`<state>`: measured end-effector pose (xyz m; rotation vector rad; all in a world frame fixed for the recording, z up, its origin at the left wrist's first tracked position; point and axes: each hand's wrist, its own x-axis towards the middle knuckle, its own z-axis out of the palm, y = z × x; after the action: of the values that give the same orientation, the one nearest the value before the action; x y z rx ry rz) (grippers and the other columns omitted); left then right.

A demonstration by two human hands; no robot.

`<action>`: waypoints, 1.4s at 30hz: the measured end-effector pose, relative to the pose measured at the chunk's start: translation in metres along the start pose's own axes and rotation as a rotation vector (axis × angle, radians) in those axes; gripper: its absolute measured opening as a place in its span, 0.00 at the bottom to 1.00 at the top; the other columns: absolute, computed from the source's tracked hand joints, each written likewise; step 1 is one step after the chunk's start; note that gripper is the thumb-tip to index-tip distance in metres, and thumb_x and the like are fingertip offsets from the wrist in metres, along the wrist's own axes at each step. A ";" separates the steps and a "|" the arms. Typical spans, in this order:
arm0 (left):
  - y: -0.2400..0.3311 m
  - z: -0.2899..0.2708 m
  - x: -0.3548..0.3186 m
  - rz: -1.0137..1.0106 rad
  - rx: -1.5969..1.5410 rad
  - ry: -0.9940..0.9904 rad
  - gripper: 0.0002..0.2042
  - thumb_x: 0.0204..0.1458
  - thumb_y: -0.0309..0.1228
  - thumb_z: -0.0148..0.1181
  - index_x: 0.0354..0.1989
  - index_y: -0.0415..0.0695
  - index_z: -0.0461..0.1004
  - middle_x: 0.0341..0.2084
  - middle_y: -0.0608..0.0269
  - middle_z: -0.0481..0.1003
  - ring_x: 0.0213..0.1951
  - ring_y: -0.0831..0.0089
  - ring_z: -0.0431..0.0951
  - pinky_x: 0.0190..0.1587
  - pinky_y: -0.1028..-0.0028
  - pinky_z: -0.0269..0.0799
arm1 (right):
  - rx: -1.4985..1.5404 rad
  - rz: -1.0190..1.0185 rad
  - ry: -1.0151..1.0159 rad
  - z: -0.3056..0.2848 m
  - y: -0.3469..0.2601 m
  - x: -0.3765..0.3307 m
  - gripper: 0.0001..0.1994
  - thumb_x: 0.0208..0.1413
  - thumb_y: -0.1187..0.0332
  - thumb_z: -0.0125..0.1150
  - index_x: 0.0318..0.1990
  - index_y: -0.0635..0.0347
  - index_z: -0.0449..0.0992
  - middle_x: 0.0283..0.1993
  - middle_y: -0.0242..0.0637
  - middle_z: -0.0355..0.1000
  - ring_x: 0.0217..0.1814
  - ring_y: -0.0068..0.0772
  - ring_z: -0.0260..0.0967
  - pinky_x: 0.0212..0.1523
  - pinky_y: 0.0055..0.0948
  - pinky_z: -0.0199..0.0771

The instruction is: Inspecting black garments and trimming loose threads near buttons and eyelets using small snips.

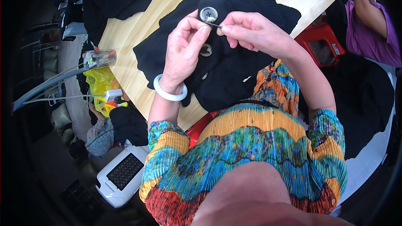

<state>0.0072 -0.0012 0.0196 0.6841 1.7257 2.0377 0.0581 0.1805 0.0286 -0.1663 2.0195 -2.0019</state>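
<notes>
While the left hand (183, 47) pinches closed beside a button (208, 14) on the black garment (228, 69), exact hold unclear, the right hand (256, 33) pinches a thin dark strand (215, 25). Garment on counter (125, 52); clear container (99, 59) at left edge, contents blurred; yellow bag (99, 84) beneath.

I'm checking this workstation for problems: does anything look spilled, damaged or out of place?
Nothing clearly stands out. The black garment lies rumpled on the wooden table, with its large button near the left hand and right hand. A small pale patch lower down is too unclear to judge.
</notes>
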 end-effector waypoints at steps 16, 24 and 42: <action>0.016 -0.025 0.023 -0.151 -0.283 -0.122 0.05 0.53 0.27 0.48 0.33 0.37 0.67 0.32 0.62 0.69 0.35 0.76 0.72 0.44 0.74 0.71 | -0.187 -0.271 0.328 0.002 0.024 0.027 0.24 0.44 0.68 0.62 0.48 0.64 0.60 0.32 0.35 0.67 0.33 0.19 0.63 0.35 0.18 0.62; 0.001 -0.005 -0.035 0.006 0.348 0.461 0.04 0.51 0.26 0.52 0.31 0.40 0.65 0.18 0.69 0.68 0.17 0.87 0.64 0.19 0.88 0.60 | 0.156 -0.241 0.429 -0.004 0.023 0.047 0.18 0.45 0.76 0.56 0.45 0.69 0.65 0.37 0.38 0.70 0.39 0.24 0.65 0.40 0.20 0.65; 0.064 -0.025 -0.057 0.075 -0.302 0.219 0.12 0.47 0.19 0.46 0.43 0.37 0.63 0.39 0.52 0.70 0.40 0.67 0.73 0.44 0.72 0.70 | 0.184 -0.024 0.504 0.000 -0.036 0.003 0.16 0.44 0.69 0.60 0.43 0.59 0.67 0.30 0.23 0.66 0.20 0.09 0.54 0.13 0.11 0.45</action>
<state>0.0399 -0.0654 0.0728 0.4487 1.4699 2.4348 0.0512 0.1783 0.0639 0.3943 2.0869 -2.4137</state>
